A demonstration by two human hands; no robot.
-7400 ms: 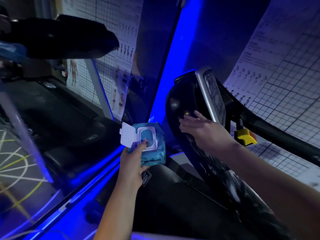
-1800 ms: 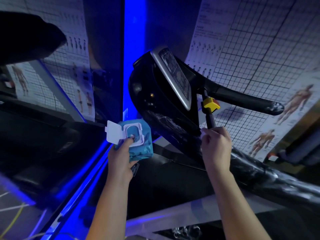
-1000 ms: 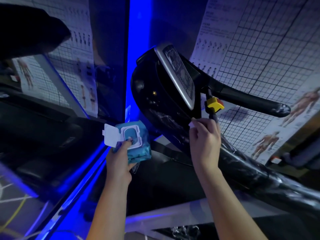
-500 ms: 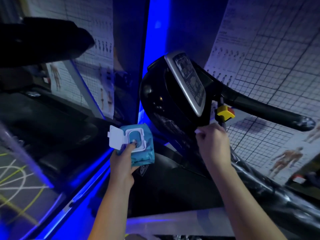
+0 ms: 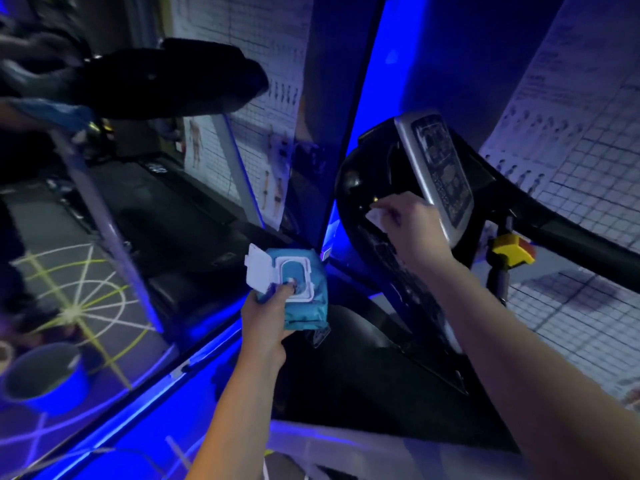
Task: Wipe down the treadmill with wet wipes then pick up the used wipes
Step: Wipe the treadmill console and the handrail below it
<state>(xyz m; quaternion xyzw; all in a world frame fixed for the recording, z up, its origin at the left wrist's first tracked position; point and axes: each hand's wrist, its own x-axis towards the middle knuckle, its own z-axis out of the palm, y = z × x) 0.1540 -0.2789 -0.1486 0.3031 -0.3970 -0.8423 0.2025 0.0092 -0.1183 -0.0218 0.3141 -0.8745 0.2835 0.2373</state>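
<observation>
My left hand (image 5: 265, 313) grips a teal pack of wet wipes (image 5: 300, 292) with its white lid flipped open, my thumb on the opening. My right hand (image 5: 410, 221) holds a white wet wipe (image 5: 377, 216) and presses it against the black side of the treadmill console (image 5: 360, 202), just left of the silver display panel (image 5: 438, 171). Wet streaks show on the black column below my hand.
A black handlebar (image 5: 571, 237) runs right from the console, with a yellow safety key (image 5: 510, 251) under it. Another treadmill (image 5: 166, 216) stands to the left, its dark handle (image 5: 166, 81) overhead. A blue bucket (image 5: 45, 375) sits on the floor at lower left. Chart posters cover the walls.
My right hand has moved up and left from beside the yellow key onto the console's black side, carrying the wipe. The view has swung left. My left hand keeps the pack.
</observation>
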